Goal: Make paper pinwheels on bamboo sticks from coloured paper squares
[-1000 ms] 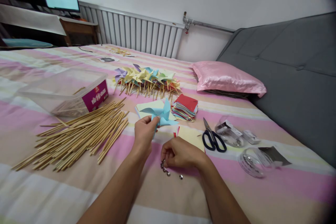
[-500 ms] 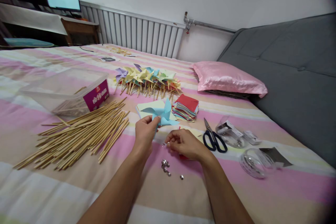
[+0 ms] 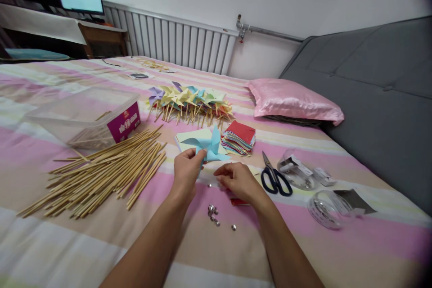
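Your left hand (image 3: 186, 171) pinches a blue paper pinwheel (image 3: 208, 145) at its centre, raised just above the striped bedcover (image 3: 67, 234). Your right hand (image 3: 236, 179) hovers close beside it, fingers curled; whether it holds anything cannot be told. 1 loose pin (image 3: 209, 185) lies between your hands, with a small cluster of pins (image 3: 213, 213) nearer you. Bamboo sticks (image 3: 101, 173) lie left, scissors (image 3: 274, 177) and a paper stack (image 3: 238, 138) right.

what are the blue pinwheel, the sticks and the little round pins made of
The blue pinwheel, pinched by the left hand: thin matte paper, judging by its crisp folds. Sticks: pale, dull, straight, likely bamboo or wood. Pins: shiny silver domes, probably metal.
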Motion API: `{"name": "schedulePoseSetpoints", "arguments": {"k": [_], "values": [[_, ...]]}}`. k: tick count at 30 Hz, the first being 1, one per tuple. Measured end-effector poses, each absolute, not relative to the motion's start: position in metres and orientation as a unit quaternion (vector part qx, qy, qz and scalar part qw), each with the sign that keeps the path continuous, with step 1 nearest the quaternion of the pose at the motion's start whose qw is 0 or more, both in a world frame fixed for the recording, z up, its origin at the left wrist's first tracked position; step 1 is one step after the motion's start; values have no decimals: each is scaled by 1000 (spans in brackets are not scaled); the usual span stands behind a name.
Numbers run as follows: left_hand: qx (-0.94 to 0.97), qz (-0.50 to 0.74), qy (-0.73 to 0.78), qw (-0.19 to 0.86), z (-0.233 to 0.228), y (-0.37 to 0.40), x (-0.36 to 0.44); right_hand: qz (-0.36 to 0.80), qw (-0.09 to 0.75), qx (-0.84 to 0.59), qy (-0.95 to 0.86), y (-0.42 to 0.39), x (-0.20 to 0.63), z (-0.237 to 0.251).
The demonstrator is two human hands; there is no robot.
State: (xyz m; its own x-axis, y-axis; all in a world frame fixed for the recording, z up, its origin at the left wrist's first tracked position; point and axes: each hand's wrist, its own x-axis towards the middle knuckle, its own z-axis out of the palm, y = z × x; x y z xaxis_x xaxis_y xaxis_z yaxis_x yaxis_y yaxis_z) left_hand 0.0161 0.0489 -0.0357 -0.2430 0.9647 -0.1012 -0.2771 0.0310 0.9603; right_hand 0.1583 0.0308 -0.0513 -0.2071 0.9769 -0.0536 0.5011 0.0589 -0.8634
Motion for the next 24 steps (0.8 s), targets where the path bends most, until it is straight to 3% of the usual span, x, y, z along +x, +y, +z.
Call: {"name": "schedulePoseSetpoints", "arguments": {"k": [10, 13, 18, 24], "values": [[346, 611, 497, 510, -37, 50, 16, 292, 280, -521, -752, 28, 145, -48], [346, 614, 495, 508, -37, 50, 17, 338, 248, -470, -777, 27, 147, -48], [347, 612, 497, 508, -36, 50, 17, 543, 197, -369, -728, 25, 155, -49], [341, 610, 500, 512, -36, 49, 16, 445, 262, -484, -707, 30, 159, -51]]}}
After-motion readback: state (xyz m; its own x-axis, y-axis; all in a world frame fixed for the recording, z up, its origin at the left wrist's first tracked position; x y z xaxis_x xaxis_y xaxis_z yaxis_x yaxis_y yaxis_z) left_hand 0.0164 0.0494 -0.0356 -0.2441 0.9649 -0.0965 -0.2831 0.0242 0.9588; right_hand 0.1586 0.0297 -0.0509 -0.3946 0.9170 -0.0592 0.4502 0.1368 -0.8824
